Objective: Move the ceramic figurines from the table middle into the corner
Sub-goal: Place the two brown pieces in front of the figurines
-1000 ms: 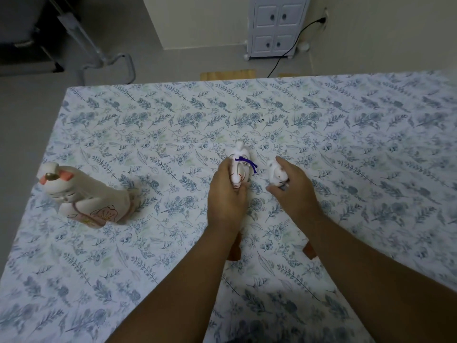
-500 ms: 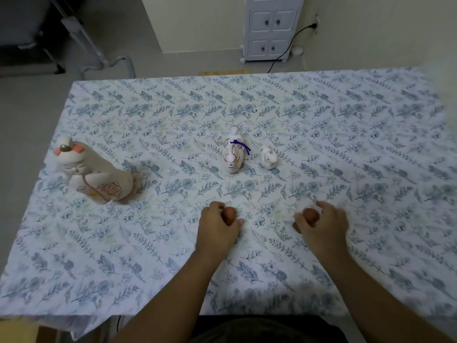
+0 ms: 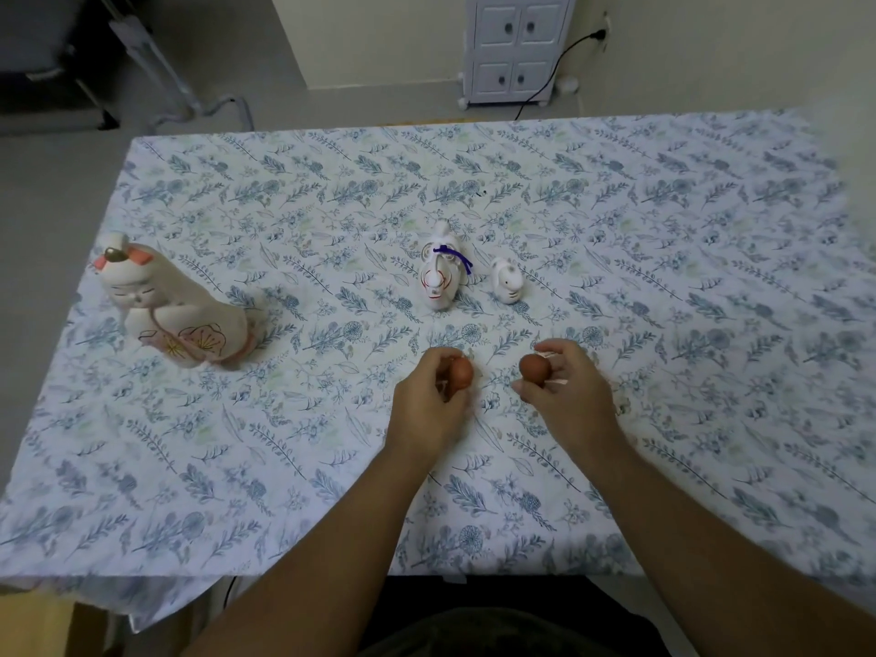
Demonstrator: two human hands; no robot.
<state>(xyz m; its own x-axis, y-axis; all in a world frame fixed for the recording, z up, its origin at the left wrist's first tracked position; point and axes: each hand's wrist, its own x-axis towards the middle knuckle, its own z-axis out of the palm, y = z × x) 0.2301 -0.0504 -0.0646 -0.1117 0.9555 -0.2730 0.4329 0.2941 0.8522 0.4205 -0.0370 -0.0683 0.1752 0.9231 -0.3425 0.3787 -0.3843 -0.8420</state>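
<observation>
Two hands, left (image 3: 429,405) and right (image 3: 566,388), now each clenched on a brown figurine, unlike before.

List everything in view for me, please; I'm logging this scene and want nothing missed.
large doll figurine: 1, cream with pink flower, left edge of table
figurine with purple cord: 1, white with red lines, table middle
small rabbit figurine: 1, white, just right of the corded one
small brown figurines: 2, reddish brown, one in the left hand, one in the right hand
tablecloth: 1, white with blue leaf print, covers the table
small cabinet: 1, white, on floor by far wall
cable: 1, black, from wall outlet past cabinet
left hand: 1, closed on a brown figurine
right hand: 1, closed on a brown figurine
</observation>
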